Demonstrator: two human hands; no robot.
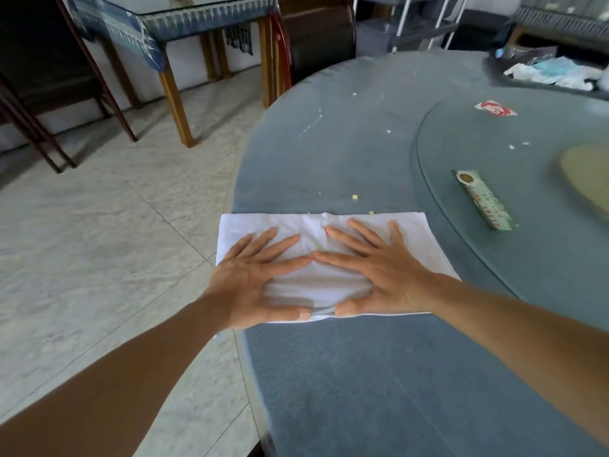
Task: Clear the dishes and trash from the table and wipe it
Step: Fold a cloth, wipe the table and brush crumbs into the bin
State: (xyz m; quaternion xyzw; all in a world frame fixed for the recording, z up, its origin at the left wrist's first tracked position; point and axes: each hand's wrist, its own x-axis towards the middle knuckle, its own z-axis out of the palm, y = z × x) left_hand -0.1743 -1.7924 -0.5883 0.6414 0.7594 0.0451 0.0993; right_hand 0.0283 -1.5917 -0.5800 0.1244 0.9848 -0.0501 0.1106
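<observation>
Near the tabletop [362, 374] edge lies a white cloth [316, 225], with the left hand [253, 278] and right hand [379, 272] pressing flat on it, fingers straight and spread, each grip open and clasping nothing. Crumbs [355, 196] lie just beyond the cloth. On the glass turntable [468, 143] lie a green wrapper [482, 200] and, farther back, a red wrapper [495, 108]. A trash bag [553, 72] sits at the far edge.

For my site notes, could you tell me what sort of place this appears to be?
Probably a restaurant or banquet dining room: a large round table with a glass turntable, a wrapped chopstick packet on it, and another clothed table beyond on the tiled floor.
</observation>
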